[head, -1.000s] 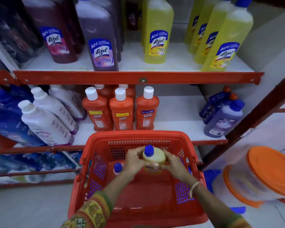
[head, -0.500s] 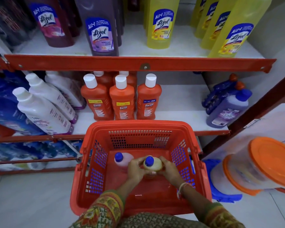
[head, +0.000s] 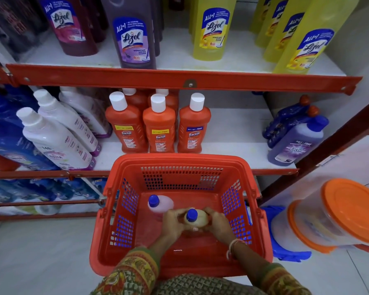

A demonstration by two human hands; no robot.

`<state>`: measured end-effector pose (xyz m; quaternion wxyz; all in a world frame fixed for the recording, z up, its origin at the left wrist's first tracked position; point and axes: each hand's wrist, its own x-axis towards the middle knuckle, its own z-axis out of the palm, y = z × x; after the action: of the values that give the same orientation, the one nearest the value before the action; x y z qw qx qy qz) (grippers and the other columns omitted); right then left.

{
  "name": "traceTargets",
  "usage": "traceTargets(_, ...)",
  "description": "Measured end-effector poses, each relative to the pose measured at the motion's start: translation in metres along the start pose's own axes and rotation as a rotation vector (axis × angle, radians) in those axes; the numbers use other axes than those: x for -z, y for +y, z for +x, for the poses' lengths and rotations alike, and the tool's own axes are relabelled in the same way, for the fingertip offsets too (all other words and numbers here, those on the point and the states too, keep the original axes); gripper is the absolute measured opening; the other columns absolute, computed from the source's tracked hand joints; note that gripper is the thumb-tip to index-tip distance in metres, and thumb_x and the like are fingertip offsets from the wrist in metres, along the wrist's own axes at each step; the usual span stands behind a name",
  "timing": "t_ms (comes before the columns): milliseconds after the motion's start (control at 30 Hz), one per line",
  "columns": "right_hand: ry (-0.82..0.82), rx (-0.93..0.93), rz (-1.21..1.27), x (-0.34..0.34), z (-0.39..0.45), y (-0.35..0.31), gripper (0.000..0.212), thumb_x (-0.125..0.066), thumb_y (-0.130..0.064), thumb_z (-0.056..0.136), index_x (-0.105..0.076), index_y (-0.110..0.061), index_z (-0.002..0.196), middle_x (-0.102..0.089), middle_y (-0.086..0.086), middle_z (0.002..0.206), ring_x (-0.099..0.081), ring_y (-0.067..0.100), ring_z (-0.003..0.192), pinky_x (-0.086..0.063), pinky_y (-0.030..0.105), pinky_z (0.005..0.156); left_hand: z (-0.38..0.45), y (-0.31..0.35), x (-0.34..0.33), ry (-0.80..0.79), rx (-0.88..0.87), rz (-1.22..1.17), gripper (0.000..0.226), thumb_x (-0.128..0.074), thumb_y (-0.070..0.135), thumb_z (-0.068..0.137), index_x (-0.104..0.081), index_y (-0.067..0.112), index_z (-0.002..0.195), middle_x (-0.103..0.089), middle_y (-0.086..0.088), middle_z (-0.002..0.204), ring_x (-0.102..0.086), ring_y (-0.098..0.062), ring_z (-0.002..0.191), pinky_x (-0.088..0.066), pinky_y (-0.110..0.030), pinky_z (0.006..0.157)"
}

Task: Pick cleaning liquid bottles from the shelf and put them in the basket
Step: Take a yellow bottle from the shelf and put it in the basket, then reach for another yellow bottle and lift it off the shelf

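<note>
Your left hand (head: 173, 222) and right hand (head: 218, 222) both grip yellow bottle (head: 195, 219), upright, low inside red basket (head: 180, 161); pink bottle (head: 160, 204) just beside.

Low in the centre of the frame, the left hand (head: 173, 222) and right hand (head: 218, 222) are clasping a yellow bottle (head: 195, 220) with a blue cap inside the red basket (head: 180, 161). A pink bottle (head: 160, 203) is standing just to its upper left. Three orange Bactin bottles (head: 159, 128) are lining the shelf (head: 232, 128) above the basket; orange-lidded tubs (head: 345, 211) are sitting at the right edge.
</note>
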<state>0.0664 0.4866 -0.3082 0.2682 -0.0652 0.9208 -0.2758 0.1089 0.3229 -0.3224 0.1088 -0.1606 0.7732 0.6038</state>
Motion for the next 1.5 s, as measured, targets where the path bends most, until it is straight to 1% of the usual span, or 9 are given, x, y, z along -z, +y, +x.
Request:
traceTargets(100,-0.035,0.015,-0.069,0.003,0.003,-0.002,0.052,-0.079,-0.016,0.063,-0.062,-0.015,0.112,-0.073,0.014,0.109,-0.066,0.031,0.104,-0.049,0.032,0.08,-0.003,0.003,0.001,-0.001,-0.02,0.046,0.067,-0.09,-0.003,0.041,-0.069,0.005,0.104,-0.072,-0.007,0.101,-0.064,-0.008,0.087,-0.048,-0.011,0.071)
traceTargets(233,-0.137,0.076,-0.215,0.008,0.007,-0.007,0.054,-0.079,-0.021,0.066,-0.058,-0.015,0.115,-0.07,0.015,0.113,-0.064,0.032,0.107,-0.05,0.034,0.083,-0.01,0.007,0.004,-0.033,-0.069,0.12,0.067,-0.091,0.001,0.043,-0.069,0.009,0.105,-0.071,0.002,0.097,-0.062,-0.004,0.085,-0.047,-0.007,0.072)
traceTargets(433,-0.264,0.179,-0.355,0.02,0.012,-0.011,0.058,-0.077,-0.013,0.067,-0.056,-0.017,0.121,-0.067,0.014,0.12,-0.062,0.031,0.112,-0.049,0.034,0.089,-0.013,0.006,0.02,-0.111,-0.092,0.202,0.063,-0.087,-0.004,0.047,-0.068,0.012,0.104,-0.073,0.001,0.096,-0.068,-0.015,0.095,-0.055,-0.035,0.086)
traceTargets(567,-0.317,0.249,-0.351,0.055,0.014,-0.03,0.057,-0.077,-0.011,0.071,-0.056,-0.015,0.124,-0.065,0.008,0.126,-0.058,0.025,0.117,-0.043,0.028,0.095,-0.008,0.021,0.042,-0.183,-0.092,0.259,0.059,-0.074,-0.017,0.061,-0.062,0.009,0.113,-0.068,-0.003,0.106,-0.064,-0.014,0.097,-0.055,-0.022,0.076)
traceTargets(700,-0.24,0.332,-0.205,0.107,0.012,-0.061,0.056,-0.077,-0.014,0.074,-0.055,-0.015,0.126,-0.065,0.004,0.124,-0.06,0.013,0.106,-0.04,0.016,0.086,-0.002,0.071,0.065,-0.149,-0.241,0.291,0.041,-0.078,0.001,0.071,-0.067,0.02,0.107,-0.07,0.004,0.1,-0.067,-0.011,0.093,-0.054,-0.026,0.081)
traceTargets(933,0.133,0.558,0.104,0.207,-0.009,-0.123,0.037,-0.075,-0.023,0.078,-0.063,-0.029,0.112,-0.071,-0.01,0.11,-0.067,0.005,0.096,-0.054,0.022,0.084,0.008,0.196,0.081,-0.011,-0.556,0.169,0.026,-0.07,0.016,0.084,-0.067,0.019,0.109,-0.072,0.003,0.105,-0.066,-0.005,0.097,-0.052,-0.024,0.086)
traceTargets(1100,0.422,0.652,0.267,0.269,-0.018,-0.146,0.027,-0.076,-0.025,0.078,-0.067,-0.028,0.104,-0.073,-0.014,0.104,-0.065,-0.003,0.1,-0.055,0.021,0.084,0.02,0.276,0.09,0.26,-0.859,0.291,0.027,-0.054,0.039,0.089,-0.066,0.022,0.107,-0.069,0.009,0.11,-0.059,0.0,0.106,-0.046,-0.027,0.093)
traceTargets(1367,0.964,0.577,0.623,0.348,0.004,-0.141,0.032,-0.074,-0.014,0.079,-0.066,-0.021,0.11,-0.071,0.001,0.105,-0.066,0.016,0.099,-0.05,0.01,0.073,0.058,0.345,0.1,0.494,-1.036,0.416,0.031,-0.044,0.041,0.091,-0.065,0.024,0.107,-0.067,0.009,0.112,-0.056,-0.002,0.108,-0.041,-0.018,0.095)
traceTargets(1500,1.285,0.424,0.63,0.373,0.021,-0.124,0.054,-0.077,-0.021,0.076,-0.055,-0.015,0.125,-0.059,0.01,0.12,-0.058,0.022,0.105,-0.053,0.046,0.091,0.081,0.35,0.103,0.54,-1.021,0.564,0.037,-0.039,0.043,0.091,-0.064,0.022,0.109,-0.067,0.006,0.112,-0.055,-0.009,0.108,-0.038,-0.02,0.095)
